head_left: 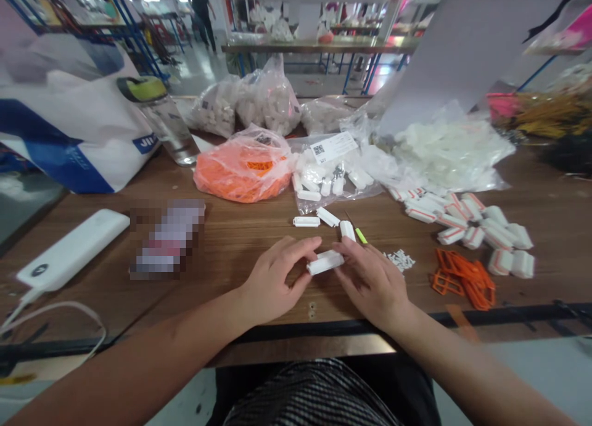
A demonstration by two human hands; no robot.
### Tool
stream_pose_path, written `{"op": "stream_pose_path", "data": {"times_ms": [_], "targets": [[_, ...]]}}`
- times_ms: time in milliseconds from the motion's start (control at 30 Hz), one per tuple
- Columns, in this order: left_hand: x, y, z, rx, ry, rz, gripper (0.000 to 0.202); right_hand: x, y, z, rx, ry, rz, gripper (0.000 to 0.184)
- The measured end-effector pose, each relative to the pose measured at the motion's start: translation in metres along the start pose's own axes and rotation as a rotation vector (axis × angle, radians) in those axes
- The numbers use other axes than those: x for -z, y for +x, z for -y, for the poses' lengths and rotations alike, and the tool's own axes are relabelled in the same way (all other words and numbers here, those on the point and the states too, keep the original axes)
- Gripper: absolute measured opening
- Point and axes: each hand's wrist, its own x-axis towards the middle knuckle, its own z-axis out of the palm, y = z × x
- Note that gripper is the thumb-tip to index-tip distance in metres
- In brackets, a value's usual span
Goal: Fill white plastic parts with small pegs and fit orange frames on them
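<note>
My left hand (277, 279) and my right hand (370, 282) meet over the wooden table (240, 253), pinching a white rectangular plastic part (325, 262) between their fingertips. Just beyond my fingers lie several similar white parts, one (306, 221) lying flat and another (328, 216) at a slant. A third white part (347, 230) sits right by my right fingertips. Beside it is a thin tool with a yellow-green handle (361, 235). A small heap of tiny white pieces (400, 260) lies to the right of my right hand.
Ahead stand a clear bag of white parts (328, 173) and an orange-filled plastic bag (243, 167). Red-striped white parts (472, 229) and orange plastic frames (462, 279) lie to the right. A white power bank (73, 249), a blurred object (169, 238) and a water bottle (169, 127) stand left.
</note>
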Motion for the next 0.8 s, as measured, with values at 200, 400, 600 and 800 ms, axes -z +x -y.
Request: {"op": "stream_pose_path", "data": {"times_ms": [200, 400, 600, 800], "targets": [[0.002, -0.001, 0.000, -0.144, 0.099, 0.001, 0.051, 0.001, 0.001, 0.001, -0.050, 0.007, -0.047, 0.050], [0.003, -0.003, -0.001, -0.141, 0.165, 0.058, 0.043, 0.001, 0.009, -0.010, -0.151, -0.007, 0.025, 0.027], [0.002, 0.002, -0.001, -0.014, 0.073, -0.009, 0.042, 0.002, 0.016, -0.026, -0.221, -0.269, 0.214, 0.022], [-0.002, 0.007, 0.011, 0.468, -0.345, 0.009, 0.019, 0.006, 0.024, -0.031, -0.225, -0.141, 0.113, 0.023]]}}
